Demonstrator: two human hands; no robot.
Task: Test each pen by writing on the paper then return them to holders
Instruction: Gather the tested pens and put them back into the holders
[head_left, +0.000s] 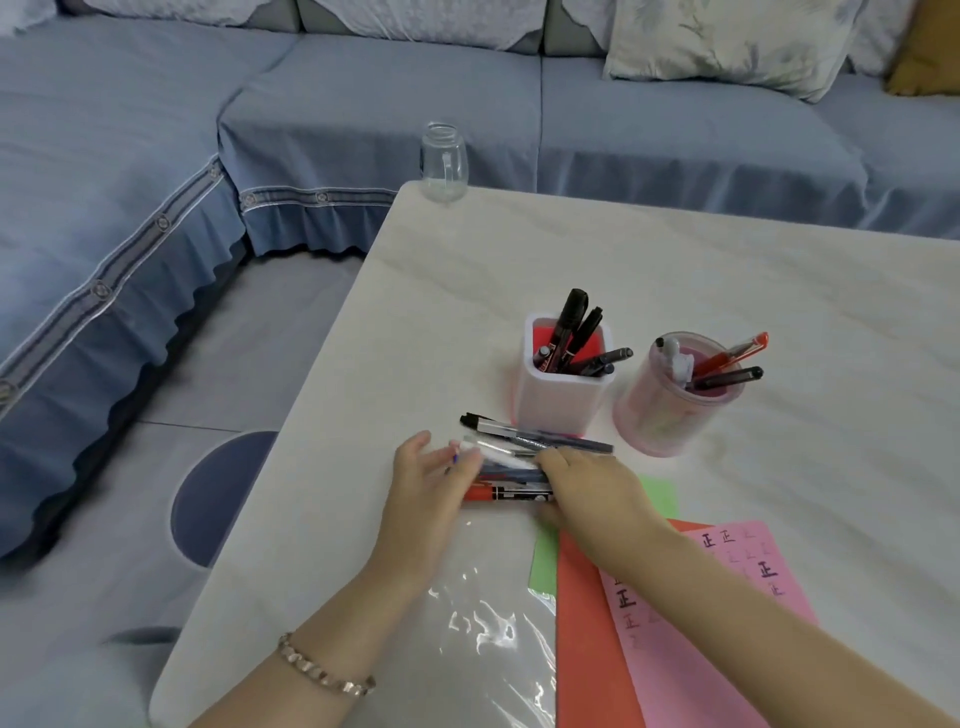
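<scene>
Several pens (511, 475) lie in a loose bunch on the white table (675, 270), among them a red and black marker (506, 492) and a dark pen (540, 434) at the far side. My left hand (426, 478) touches the bunch's left end with fingers spread. My right hand (587, 483) lies over the bunch's right end, fingers curled on the pens. Behind stand a square white and red holder (558, 400) with black markers and a round pink holder (667, 410) with a red pen and dark pens. A pink paper (727, 597) bears written marks.
Red paper (582, 649) and green paper (657, 493) lie under the pink sheet. A clear plastic sleeve (488, 623) lies near the front edge. A glass jar (443, 161) stands at the table's far corner. A blue sofa (208, 156) wraps round the left and back.
</scene>
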